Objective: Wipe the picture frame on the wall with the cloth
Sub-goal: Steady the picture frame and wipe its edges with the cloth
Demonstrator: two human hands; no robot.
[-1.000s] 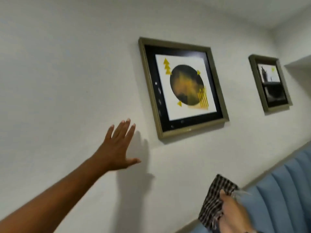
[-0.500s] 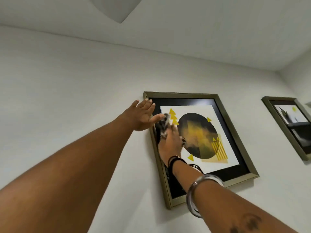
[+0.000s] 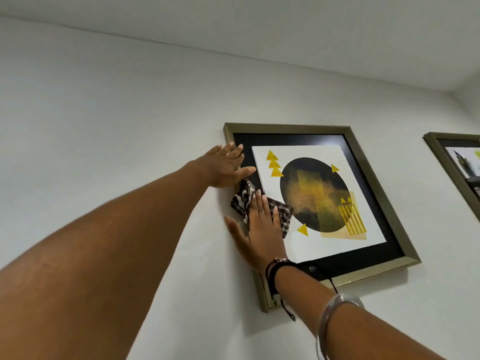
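A picture frame (image 3: 384, 193) with a dull gold border, black mat and a yellow-and-black abstract print hangs on the white wall. My left hand (image 3: 223, 166) lies flat with fingers spread over the frame's upper left edge, holding nothing. My right hand (image 3: 257, 229) presses a black-and-white checked cloth (image 3: 244, 197) flat against the glass at the frame's left side; the cloth bunches out above and to the right of my fingers. The frame's lower left edge is partly hidden by my right wrist and its bracelets.
A second gold-framed picture (image 3: 457, 165) hangs further right on the same wall, cut off by the image edge. The ceiling (image 3: 285, 27) meets the wall just above. A corner with another wall shows at the far right.
My right hand with the cloth has slid down the left side of the glass and flattened out. My left hand stays at the frame's upper left edge. The view has come closer.
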